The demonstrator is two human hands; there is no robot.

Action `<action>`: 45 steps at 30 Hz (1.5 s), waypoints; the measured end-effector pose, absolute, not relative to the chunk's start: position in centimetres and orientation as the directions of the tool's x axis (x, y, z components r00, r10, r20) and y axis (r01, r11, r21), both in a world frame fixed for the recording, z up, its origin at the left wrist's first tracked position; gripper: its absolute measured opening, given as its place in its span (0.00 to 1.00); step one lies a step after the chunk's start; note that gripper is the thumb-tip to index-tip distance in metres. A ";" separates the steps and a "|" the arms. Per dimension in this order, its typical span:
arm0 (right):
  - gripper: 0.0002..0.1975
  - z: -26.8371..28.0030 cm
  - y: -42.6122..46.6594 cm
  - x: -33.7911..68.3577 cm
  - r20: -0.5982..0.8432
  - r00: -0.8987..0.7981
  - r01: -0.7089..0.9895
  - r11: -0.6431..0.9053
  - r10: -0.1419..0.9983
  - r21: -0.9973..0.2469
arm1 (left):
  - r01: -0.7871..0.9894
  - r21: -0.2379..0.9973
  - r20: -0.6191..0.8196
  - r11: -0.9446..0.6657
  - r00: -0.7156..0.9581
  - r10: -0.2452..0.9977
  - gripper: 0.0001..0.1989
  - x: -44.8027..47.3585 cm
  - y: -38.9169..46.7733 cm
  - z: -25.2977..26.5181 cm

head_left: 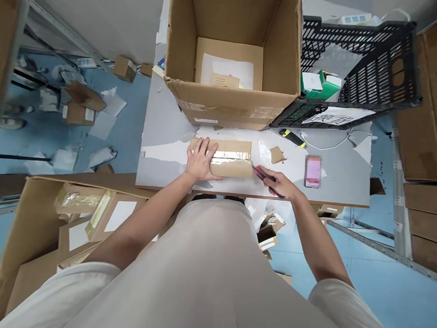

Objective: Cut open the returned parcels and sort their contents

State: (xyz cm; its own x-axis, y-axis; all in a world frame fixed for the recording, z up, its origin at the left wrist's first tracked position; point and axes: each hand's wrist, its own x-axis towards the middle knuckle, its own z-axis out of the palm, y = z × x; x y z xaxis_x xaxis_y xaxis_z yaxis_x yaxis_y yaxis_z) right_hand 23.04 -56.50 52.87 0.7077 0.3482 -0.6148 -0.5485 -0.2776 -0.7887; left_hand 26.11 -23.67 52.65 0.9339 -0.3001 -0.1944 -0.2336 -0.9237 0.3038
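Note:
A small cardboard box (236, 171) with clear tape along its middle lies on the white work table. My left hand (201, 162) rests spread over the box's left end, fingers apart, pressing it from above. In my right hand (281, 184) is a red and black utility knife (271, 183), the fingers closed around its handle. The knife's front end is right at the box's right edge; whether the blade touches it I cannot tell. A torn piece of cardboard (276, 155) lies beyond my right hand, beside a scrap of clear plastic (265, 151).
Behind the small box stands a large open carton (231, 104) with papers inside. A black plastic crate (383, 69) is at its right. A yellow and black cutter (293, 137) and a phone (313, 171) lie on the table (161, 169). Another big carton (13, 243) holds boxes at left.

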 end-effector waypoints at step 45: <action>0.32 42.4 -58.3 20.8 -0.316 0.947 -0.211 -0.852 -0.056 -0.480 | -0.275 0.180 -0.128 -0.944 0.945 -0.300 0.43 20.2 -24.7 52.1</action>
State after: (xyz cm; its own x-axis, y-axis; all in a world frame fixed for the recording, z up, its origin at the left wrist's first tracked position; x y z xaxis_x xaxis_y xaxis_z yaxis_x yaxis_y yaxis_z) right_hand 20.77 -58.35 42.45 0.9471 -0.0562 -0.3160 -0.2106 -0.8519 -0.4796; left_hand 20.20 -24.68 52.06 0.9453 -0.3000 -0.1282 -0.2753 -0.9444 0.1800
